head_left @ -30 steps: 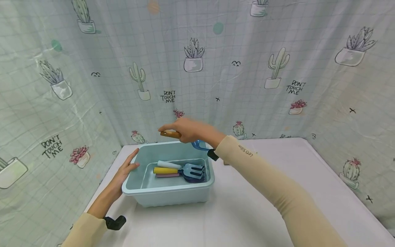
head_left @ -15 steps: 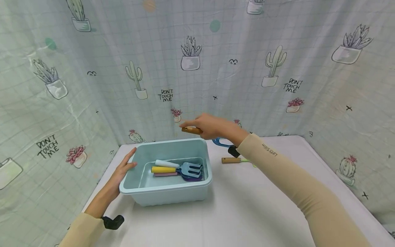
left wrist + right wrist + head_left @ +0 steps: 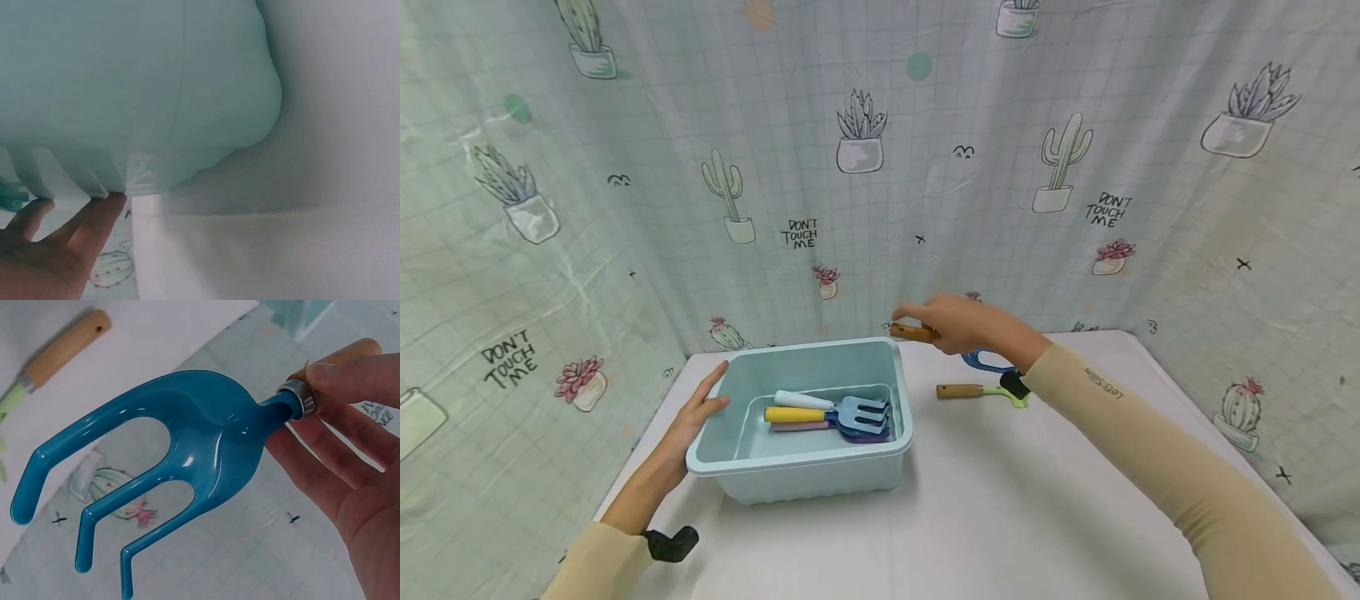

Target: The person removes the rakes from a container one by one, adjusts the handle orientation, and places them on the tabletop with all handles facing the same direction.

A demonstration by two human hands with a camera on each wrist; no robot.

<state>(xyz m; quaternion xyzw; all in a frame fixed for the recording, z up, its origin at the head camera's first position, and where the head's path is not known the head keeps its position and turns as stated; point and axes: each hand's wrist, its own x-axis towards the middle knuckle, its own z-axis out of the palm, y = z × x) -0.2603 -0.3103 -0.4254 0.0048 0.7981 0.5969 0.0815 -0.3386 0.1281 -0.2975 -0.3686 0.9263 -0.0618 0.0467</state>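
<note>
My left hand (image 3: 679, 432) holds the left side of a light blue plastic bin (image 3: 808, 467). Its thumb lies over the rim, and in the left wrist view its fingers (image 3: 100, 222) touch the ribbed outer wall. To the right of the bin, my right hand (image 3: 962, 323) grips the wooden handle (image 3: 914, 332) of a blue three-pronged garden hand fork (image 3: 209, 440). This fork is raised, prongs pointing away from the palm. Inside the bin lie several hand tools: a light blue fork (image 3: 861, 414), a yellow handle (image 3: 793, 415), a white handle (image 3: 803, 400) and a pink handle (image 3: 800, 427).
A tool with a wooden handle (image 3: 958, 391) and a light green head (image 3: 1007, 393) lies on the white table (image 3: 985, 500), right of the bin. Behind the table hangs a cactus-print curtain (image 3: 925, 200), which also runs along both sides.
My right hand has moved right with the blue hand fork, from above the bin to beyond its right rim. The green-headed tool has come into sight. The left hand stays at the bin.
</note>
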